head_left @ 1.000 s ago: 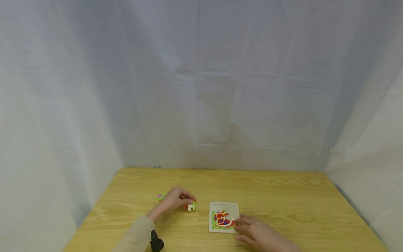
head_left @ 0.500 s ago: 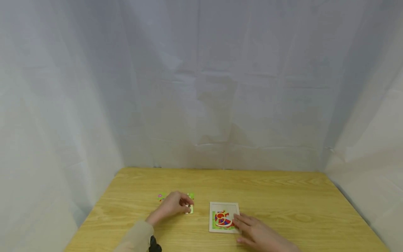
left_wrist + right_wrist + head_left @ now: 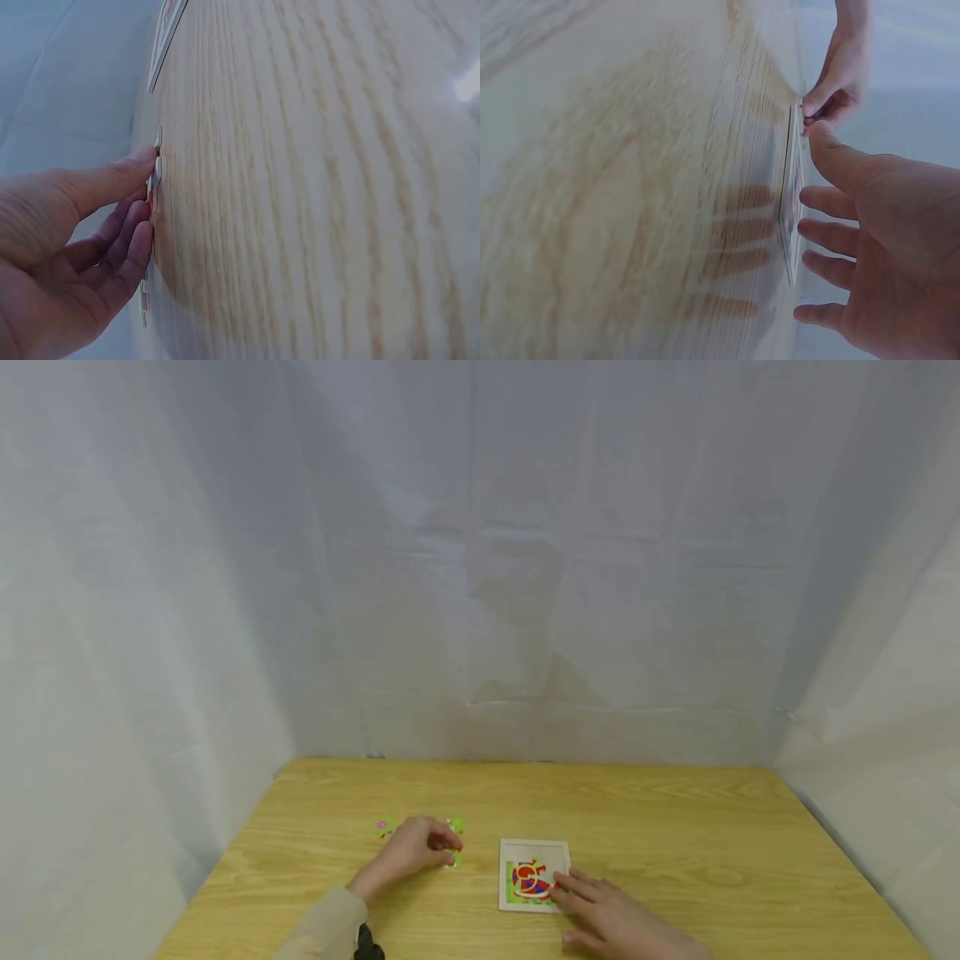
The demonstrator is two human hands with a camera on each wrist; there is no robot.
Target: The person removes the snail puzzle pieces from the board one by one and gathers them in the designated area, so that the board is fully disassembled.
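In the head view my left hand (image 3: 416, 850) is low over the table left of centre, thumb and fingers pinching a small green puzzle piece (image 3: 454, 860). The left wrist view has the thumb and fingertips at the thin edges of pieces (image 3: 155, 180) on the wood, partly hidden by the hand. My right hand (image 3: 611, 917) lies with fairly straight fingers at the right edge of a square puzzle tray (image 3: 534, 847). Inside the tray sits a partial picture (image 3: 528, 881) in red, blue and green. The right wrist view shows these fingers spread beside the tray.
More puzzle pieces lie near my left hand: one with a pink spot (image 3: 382, 827) on its far left, another green one (image 3: 456, 825) just beyond the fingers. The wooden table (image 3: 675, 827) meets pale hanging sheets (image 3: 600, 610) behind and at both sides.
My left hand has drawn slightly back and down, and the tilted piece in its fingers now shows less of its pale side. The right hand stays at the tray with little movement.
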